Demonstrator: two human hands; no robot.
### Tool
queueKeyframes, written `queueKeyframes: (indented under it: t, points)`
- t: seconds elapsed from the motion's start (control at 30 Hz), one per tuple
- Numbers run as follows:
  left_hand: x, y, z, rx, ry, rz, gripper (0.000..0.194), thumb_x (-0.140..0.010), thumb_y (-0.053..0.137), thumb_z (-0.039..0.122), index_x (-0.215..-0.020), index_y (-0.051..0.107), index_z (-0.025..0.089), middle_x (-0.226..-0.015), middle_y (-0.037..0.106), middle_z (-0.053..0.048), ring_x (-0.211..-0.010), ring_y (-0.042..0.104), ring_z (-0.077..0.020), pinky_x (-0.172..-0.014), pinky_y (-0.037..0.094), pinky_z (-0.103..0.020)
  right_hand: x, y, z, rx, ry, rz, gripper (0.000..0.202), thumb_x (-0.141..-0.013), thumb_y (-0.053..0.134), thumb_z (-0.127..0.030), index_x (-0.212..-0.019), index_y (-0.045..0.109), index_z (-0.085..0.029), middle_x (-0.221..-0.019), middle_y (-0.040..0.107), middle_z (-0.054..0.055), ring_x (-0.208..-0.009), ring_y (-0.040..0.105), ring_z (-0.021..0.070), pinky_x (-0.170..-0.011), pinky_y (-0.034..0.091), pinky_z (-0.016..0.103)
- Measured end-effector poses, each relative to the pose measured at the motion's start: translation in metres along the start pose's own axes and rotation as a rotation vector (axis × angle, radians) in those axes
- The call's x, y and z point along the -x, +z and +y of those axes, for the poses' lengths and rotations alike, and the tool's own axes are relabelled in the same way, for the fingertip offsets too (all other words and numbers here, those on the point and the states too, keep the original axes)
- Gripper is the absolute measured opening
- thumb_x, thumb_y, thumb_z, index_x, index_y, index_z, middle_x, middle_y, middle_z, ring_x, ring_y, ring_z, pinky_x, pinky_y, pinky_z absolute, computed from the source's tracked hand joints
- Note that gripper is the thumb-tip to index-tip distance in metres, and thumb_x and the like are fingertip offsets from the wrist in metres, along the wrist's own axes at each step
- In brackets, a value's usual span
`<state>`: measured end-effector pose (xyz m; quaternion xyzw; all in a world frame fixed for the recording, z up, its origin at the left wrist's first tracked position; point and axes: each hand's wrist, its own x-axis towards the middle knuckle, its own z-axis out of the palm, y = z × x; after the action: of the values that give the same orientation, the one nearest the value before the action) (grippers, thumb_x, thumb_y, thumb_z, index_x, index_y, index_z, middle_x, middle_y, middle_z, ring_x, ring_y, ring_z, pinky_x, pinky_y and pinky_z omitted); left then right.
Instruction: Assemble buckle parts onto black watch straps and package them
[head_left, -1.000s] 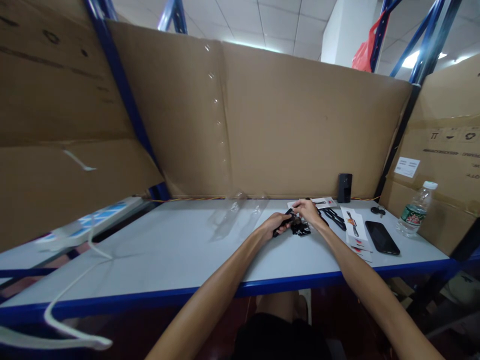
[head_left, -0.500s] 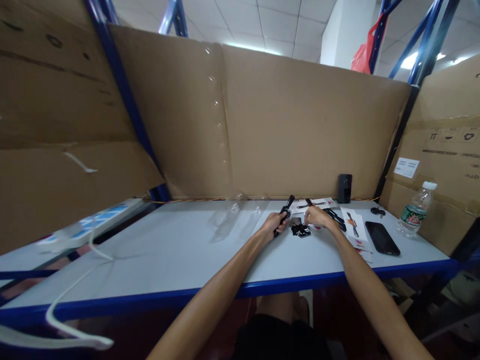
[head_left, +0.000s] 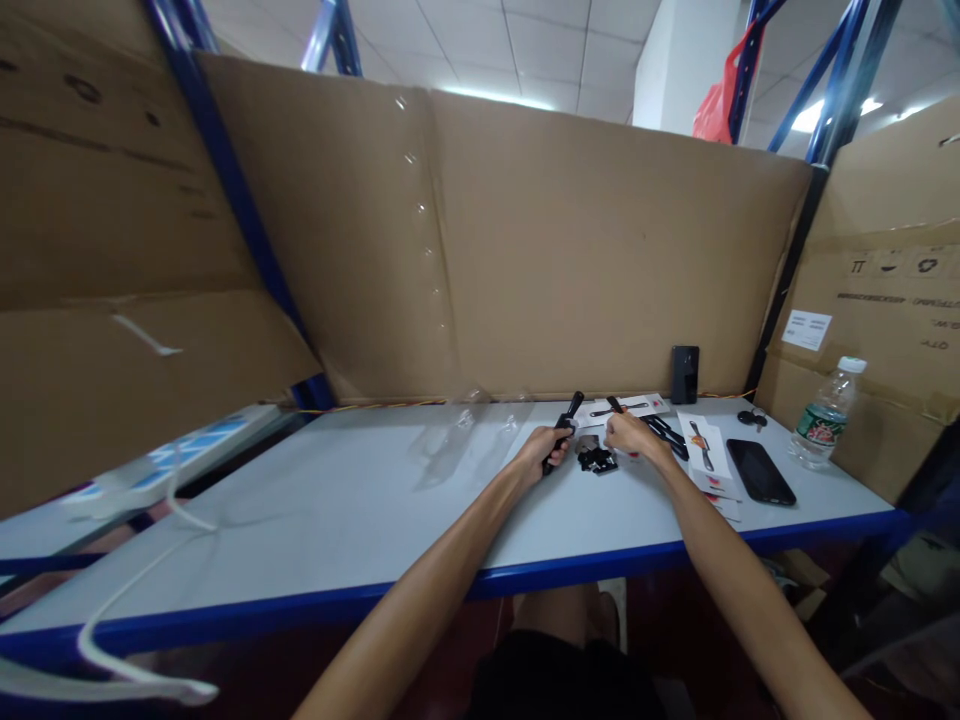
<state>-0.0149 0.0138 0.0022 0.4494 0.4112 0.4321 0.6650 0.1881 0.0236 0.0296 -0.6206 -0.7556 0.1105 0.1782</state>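
My left hand (head_left: pixel 546 450) is closed around a black stick-like tool (head_left: pixel 574 405), its far end poking up past my fingers over the table (head_left: pixel 337 500). My right hand (head_left: pixel 628 432) has its fingers curled down; what they grip is hidden. A dark bar (head_left: pixel 614 404) shows just beyond those fingers, and I cannot tell whether it is held. Between both hands lies a small heap of shiny black pieces (head_left: pixel 598 460). Several black strips (head_left: pixel 667 437) rest right of my right hand, beside a printed card (head_left: pixel 703 445) picturing a black-handled tool.
A black phone (head_left: pixel 760 472) lies at the right, near a water bottle (head_left: pixel 823 415) and keys (head_left: pixel 752 418). Another dark device (head_left: pixel 685 375) leans on the cardboard wall (head_left: pixel 562 250). Clear plastic sleeves (head_left: pixel 457 435) lie left of my hands. At far left are a power strip (head_left: pixel 187 450) and white cable (head_left: pixel 112 610).
The whole view has shifted slightly. Both hands stay at nearly the same places on the table, the left still closed round the black tool.
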Motion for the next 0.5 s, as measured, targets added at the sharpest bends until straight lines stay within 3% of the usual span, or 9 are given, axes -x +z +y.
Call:
queueKeyframes:
  t: [0.13,0.3,0.43,0.5]
  points:
    - [0.001,0.001,-0.002,-0.017,0.026,-0.012,0.023,-0.085,0.065,0.017,-0.071,0.047,0.016,-0.055,0.045,0.005,-0.036,0.029,-0.0007,-0.036,0.012,-0.016,-0.004,-0.003,0.000,-0.110,0.014,0.095,0.011,-0.072,0.066,-0.008,-0.078,0.073,-0.014,-0.075,0.074,0.008,-0.077,0.069,0.0189,-0.064,0.045,0.021]
    - [0.003,0.004,-0.003,-0.047,0.057,0.000,0.021,-0.086,0.066,0.023,-0.074,0.050,0.016,-0.051,0.045,0.006,-0.034,0.029,-0.0016,-0.037,0.010,-0.017,-0.012,0.000,-0.009,-0.341,-0.043,0.151,0.015,-0.083,0.060,-0.018,-0.094,0.070,-0.015,-0.076,0.072,0.001,-0.062,0.064,0.0121,-0.051,0.045,0.017]
    - [0.005,0.006,-0.002,-0.085,0.080,0.016,0.020,-0.087,0.065,0.025,-0.075,0.051,0.016,-0.051,0.045,0.006,-0.034,0.029,-0.0022,-0.036,0.011,-0.018,-0.015,0.013,-0.018,-0.643,-0.131,0.160,0.012,-0.079,0.065,-0.018,-0.090,0.068,-0.016,-0.068,0.067,-0.002,-0.057,0.060,0.0111,-0.049,0.047,0.018]
    - [0.005,0.006,-0.002,-0.102,0.081,0.021,0.020,-0.088,0.064,0.025,-0.075,0.051,0.016,-0.051,0.045,0.006,-0.033,0.030,-0.0025,-0.036,0.011,-0.018,-0.015,0.019,-0.022,-0.656,-0.123,0.146,0.014,-0.077,0.068,-0.016,-0.090,0.068,-0.016,-0.068,0.067,-0.003,-0.056,0.059,0.0109,-0.053,0.048,0.019]
